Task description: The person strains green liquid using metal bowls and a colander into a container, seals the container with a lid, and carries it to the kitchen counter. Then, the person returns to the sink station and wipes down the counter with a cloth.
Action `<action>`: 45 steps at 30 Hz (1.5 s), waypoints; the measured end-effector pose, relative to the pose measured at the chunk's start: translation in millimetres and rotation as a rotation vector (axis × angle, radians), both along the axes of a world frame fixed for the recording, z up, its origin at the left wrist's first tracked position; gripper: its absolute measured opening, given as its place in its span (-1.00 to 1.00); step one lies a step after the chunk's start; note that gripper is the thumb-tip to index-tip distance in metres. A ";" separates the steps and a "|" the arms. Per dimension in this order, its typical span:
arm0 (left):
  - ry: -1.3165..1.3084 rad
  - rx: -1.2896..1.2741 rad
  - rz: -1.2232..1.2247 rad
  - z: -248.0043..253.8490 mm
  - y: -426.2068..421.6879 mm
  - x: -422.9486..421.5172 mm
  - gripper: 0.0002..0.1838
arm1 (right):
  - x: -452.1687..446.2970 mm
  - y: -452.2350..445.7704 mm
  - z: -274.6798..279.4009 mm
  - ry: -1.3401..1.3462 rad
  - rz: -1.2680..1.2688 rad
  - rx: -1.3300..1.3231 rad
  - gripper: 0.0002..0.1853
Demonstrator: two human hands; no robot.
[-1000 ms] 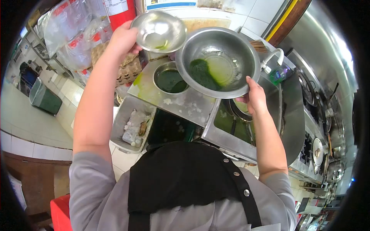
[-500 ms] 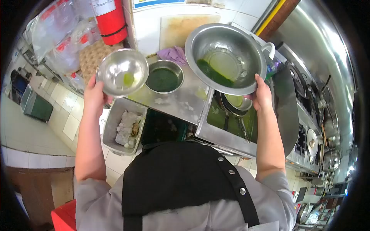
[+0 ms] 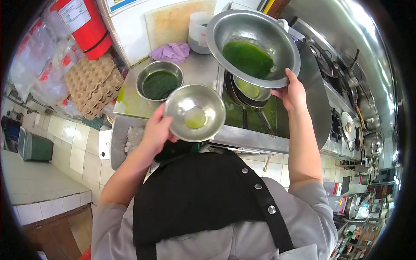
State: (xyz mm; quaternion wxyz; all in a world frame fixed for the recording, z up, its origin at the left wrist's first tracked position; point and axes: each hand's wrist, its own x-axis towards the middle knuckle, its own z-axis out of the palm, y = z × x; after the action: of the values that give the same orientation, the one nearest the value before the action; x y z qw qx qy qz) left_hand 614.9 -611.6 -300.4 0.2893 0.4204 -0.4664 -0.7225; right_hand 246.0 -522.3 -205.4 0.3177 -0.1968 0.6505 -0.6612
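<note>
My left hand (image 3: 158,130) grips the rim of a small steel bowl (image 3: 212,108), which has a little yellow-green liquid at its bottom. With my right hand (image 3: 292,92) I hold the lower right rim of a large steel basin (image 3: 284,47), tilted, dark green liquid (image 3: 248,58) pooled inside. Behind the small bowl, a round steel pan (image 3: 160,83) of dark green liquid stands on the metal counter (image 3: 130,97). Pans with long handles (image 3: 245,118) and a bowl of pale green liquid (image 3: 248,89) sit in the sink under the basin.
A purple cloth (image 3: 170,52) and a white container (image 3: 198,32) stand near the wall. Egg trays (image 3: 93,84) and a red extinguisher (image 3: 82,28) are at the left. A grey bin (image 3: 119,145) is below the counter. The stove (image 3: 336,125) lies to the right.
The small bowl in my left hand has moved down and right, toward my body. The large basin has risen slightly, its green liquid spread differently. The view has shifted.
</note>
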 end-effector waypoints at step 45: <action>0.063 -0.110 0.181 100.1 -107.0 -22.5 -0.66 | 48.3 -42.6 -45.4 0.222 0.542 0.350 -0.35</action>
State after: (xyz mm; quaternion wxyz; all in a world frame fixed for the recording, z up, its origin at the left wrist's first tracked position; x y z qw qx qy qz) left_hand 592.4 -718.6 -200.3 0.3904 0.4214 -0.4562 -0.6796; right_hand 294.3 -564.9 -250.8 0.4380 -0.3761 0.7086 -0.4057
